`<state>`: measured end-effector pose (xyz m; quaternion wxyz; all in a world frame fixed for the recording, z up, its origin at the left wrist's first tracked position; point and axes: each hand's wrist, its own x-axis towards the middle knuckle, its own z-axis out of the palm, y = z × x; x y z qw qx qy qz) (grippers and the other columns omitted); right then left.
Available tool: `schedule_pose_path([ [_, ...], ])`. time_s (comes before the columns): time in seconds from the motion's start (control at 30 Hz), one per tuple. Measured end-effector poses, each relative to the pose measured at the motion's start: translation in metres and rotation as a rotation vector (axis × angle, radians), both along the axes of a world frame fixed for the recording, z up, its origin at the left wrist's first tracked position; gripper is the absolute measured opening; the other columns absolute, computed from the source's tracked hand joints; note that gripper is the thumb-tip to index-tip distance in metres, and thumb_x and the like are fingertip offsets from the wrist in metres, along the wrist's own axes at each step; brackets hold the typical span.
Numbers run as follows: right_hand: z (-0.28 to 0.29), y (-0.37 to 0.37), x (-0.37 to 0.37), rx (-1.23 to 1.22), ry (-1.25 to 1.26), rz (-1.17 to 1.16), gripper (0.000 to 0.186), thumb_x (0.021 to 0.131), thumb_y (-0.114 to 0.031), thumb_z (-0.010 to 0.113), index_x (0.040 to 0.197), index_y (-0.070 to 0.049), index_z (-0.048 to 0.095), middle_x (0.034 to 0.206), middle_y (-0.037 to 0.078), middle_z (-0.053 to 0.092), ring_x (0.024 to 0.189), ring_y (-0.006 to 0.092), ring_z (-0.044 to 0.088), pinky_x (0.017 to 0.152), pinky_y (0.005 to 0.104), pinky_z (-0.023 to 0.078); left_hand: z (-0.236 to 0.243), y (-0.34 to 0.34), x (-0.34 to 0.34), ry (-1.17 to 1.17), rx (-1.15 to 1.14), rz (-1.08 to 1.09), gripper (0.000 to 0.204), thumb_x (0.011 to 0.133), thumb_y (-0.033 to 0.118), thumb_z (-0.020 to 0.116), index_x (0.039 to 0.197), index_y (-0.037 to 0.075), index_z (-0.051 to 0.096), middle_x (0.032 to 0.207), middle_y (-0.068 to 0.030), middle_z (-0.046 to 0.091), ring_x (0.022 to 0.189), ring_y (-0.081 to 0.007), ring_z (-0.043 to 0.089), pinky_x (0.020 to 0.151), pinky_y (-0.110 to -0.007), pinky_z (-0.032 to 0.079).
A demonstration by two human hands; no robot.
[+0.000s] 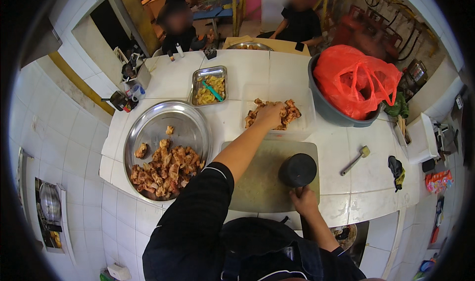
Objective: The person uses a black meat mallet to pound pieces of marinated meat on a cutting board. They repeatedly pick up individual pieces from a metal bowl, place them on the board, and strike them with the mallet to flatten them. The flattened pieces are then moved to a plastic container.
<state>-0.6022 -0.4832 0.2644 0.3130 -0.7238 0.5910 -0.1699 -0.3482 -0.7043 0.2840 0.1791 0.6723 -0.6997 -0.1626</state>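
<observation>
My left hand (270,116) reaches into a clear plastic container (308,105), its fingers curled down among browned chicken pieces (291,114); the fingertips are hidden. My right hand (304,200) is closed at the near side of a black, round-topped cylinder (298,170) that looks like a mallet head, over a worn cutting board (257,189). The grip itself is partly hidden, and a dark strip shows below the hand. Left of my arm, a big round steel tray (146,114) holds a heap of similar chicken pieces (168,168), with a couple lying apart.
A steel pan (194,85) of yellowish slices with a green utensil stands behind the tray. Right of the container is a grey tub (324,103) with a red plastic bag (354,81). A metal meat hammer (355,160) lies on the white tiled counter (329,179). People sit beyond the far edge.
</observation>
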Motion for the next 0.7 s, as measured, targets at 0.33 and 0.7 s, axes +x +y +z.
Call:
schedule_pose_path([
  [0.33, 0.005, 0.007, -0.004, 0.022, -0.059, -0.039, 0.043, 0.080, -0.026, 0.069, 0.105, 0.004, 0.053, 0.087, 0.030, 0.063, 0.082, 0.0472, 0.063, 0.072, 0.0529, 0.050, 0.049, 0.056, 0.004, 0.547, -0.704, 0.080, 0.021, 0.097, 0.011, 0.052, 0.114, 0.005, 0.061, 0.095, -0.0138, 0.062, 0.081, -0.0280, 0.060, 0.074, -0.039, 0.048],
  [0.7, -0.012, 0.011, -0.003, -0.037, -0.110, -0.061, 0.042, 0.080, -0.027, 0.067, 0.103, 0.005, 0.053, 0.089, 0.030, 0.064, 0.087, 0.0489, 0.062, 0.074, 0.0534, 0.050, -0.075, 0.273, 0.016, 0.078, -0.281, 0.042, 0.046, 0.088, 0.025, 0.066, 0.128, 0.007, 0.054, 0.121, -0.0167, 0.054, 0.116, -0.0364, 0.049, 0.098, -0.046, 0.040],
])
